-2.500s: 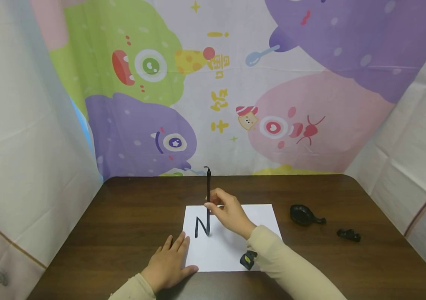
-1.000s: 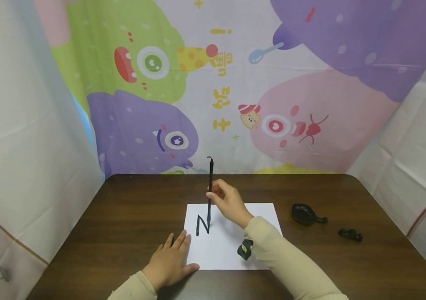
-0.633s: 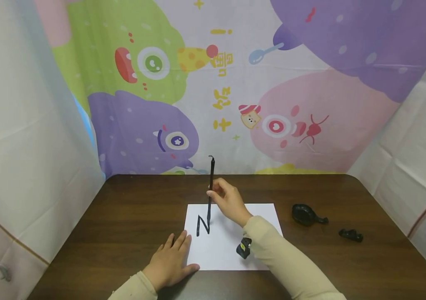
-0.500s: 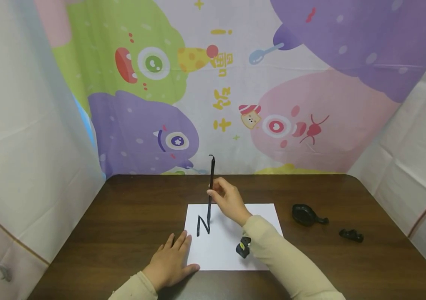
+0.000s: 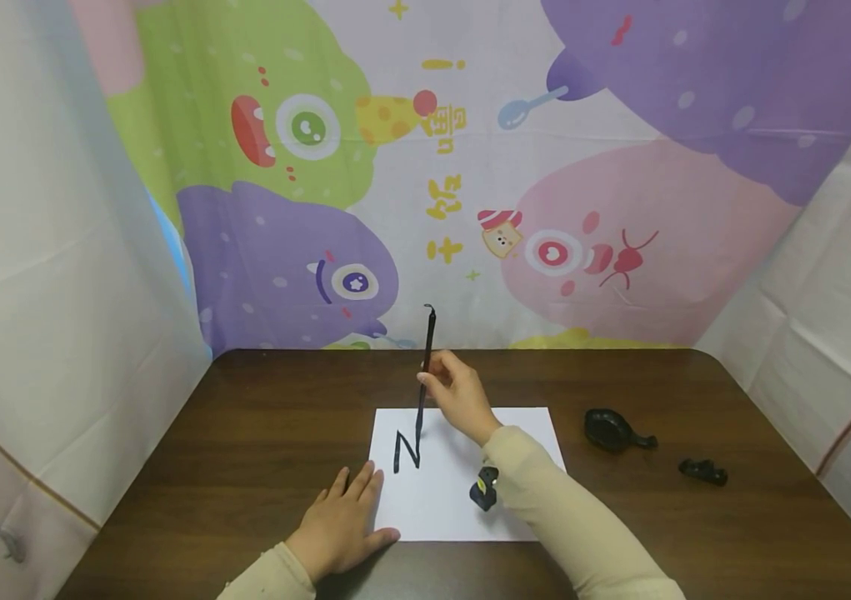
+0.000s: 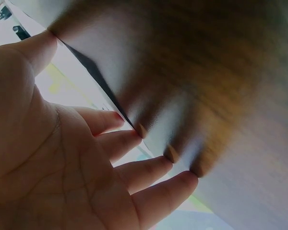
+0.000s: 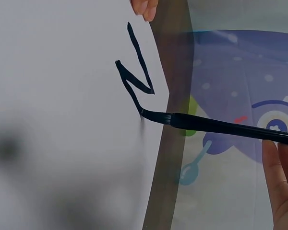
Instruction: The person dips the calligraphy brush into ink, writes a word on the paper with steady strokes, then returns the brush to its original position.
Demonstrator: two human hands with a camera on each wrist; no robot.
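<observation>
Over the far half of the paper (image 5: 433, 512), the brush (image 5: 428, 346) is standing nearly upright, its tip touching the paper. The nearer right hand (image 5: 461, 398) is pinching it from its right side; the left hand (image 5: 337, 525), fingers straight, is resting at the paper's left edge.

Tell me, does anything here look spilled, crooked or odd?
Yes: the white cloth backdrop looks odd, because its pastel cartoon monsters and yellow lettering lie sideways. Otherwise nothing stands out: no ink spill shows around the black painted N-shaped mark on the white rectangular paper.
</observation>
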